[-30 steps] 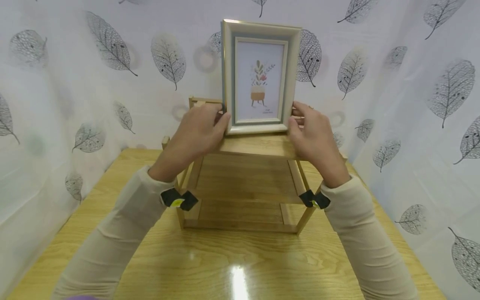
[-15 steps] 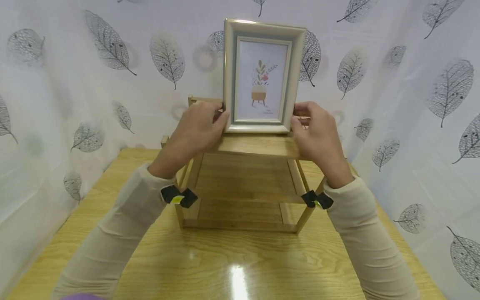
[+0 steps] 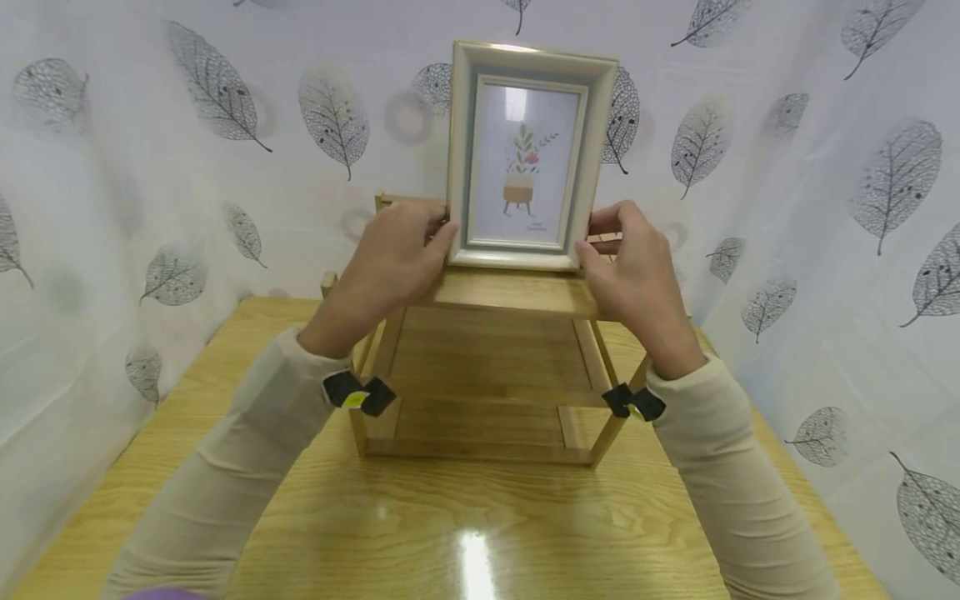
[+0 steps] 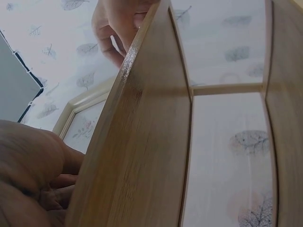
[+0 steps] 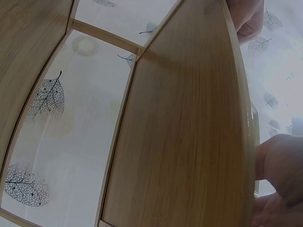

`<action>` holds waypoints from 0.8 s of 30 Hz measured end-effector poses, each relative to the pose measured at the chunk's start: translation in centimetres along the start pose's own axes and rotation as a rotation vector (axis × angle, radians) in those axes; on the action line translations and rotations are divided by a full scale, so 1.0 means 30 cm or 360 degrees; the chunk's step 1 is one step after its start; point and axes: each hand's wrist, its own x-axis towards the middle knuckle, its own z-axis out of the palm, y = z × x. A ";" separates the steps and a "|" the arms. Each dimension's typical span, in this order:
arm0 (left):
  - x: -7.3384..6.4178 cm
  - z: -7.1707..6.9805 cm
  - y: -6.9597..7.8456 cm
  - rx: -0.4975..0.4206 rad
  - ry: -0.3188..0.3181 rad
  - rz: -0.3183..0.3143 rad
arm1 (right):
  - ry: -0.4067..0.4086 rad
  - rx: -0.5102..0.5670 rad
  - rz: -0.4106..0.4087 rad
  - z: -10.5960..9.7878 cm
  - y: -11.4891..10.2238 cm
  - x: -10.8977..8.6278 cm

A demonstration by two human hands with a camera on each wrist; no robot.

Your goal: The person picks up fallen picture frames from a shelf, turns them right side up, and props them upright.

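A cream-gold picture frame (image 3: 531, 158) stands on the top board of a wooden shelf rack (image 3: 517, 292), leaning slightly back. Behind its glass is a print of a potted plant with a red flower. My left hand (image 3: 393, 258) holds the frame's lower left edge, thumb at the front. At the lower right edge, my right hand (image 3: 633, 279) pinches it between thumb and fingers. Some fingertips are hidden behind the frame. From below, the left wrist view shows part of the frame (image 4: 87, 125) above the board's edge, with both hands beside it.
Two lower boards of the rack (image 3: 491, 354) lie beneath the top one. The rack stands on a shiny wood-grain table (image 3: 450, 517). A white curtain with leaf prints (image 3: 337, 117) hangs behind and along both sides.
The frame has shifted slightly to the right, and a light reflection now shows on its glass. My right hand has moved a little to the right. My left hand has barely moved.
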 end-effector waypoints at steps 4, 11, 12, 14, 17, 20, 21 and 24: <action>-0.002 0.002 0.000 0.0019 0.0008 0.0002 | 0.0015 -0.0001 -0.0013 0.003 0.002 -0.004; -0.004 0.001 -0.001 0.0034 0.0005 0.0016 | 0.0028 -0.0005 -0.0053 0.007 0.007 -0.005; -0.005 0.000 -0.001 0.0033 0.0005 0.0017 | 0.0031 -0.0007 -0.0057 0.007 0.007 -0.004; -0.005 0.000 -0.002 0.0033 0.0006 0.0019 | 0.0035 -0.0009 -0.0063 0.008 0.008 -0.004; -0.005 0.001 -0.002 0.0033 0.0009 0.0020 | 0.0040 -0.0011 -0.0061 0.009 0.008 -0.005; -0.004 0.003 -0.004 0.0040 0.0007 0.0013 | 0.0033 -0.0010 -0.0056 0.008 0.008 -0.006; -0.003 0.003 -0.004 0.0043 0.0002 0.0007 | 0.0025 -0.0010 -0.0052 0.007 0.008 -0.005; -0.006 -0.001 -0.005 0.0064 -0.0012 -0.0017 | -0.0022 -0.0020 -0.0035 -0.006 0.004 -0.004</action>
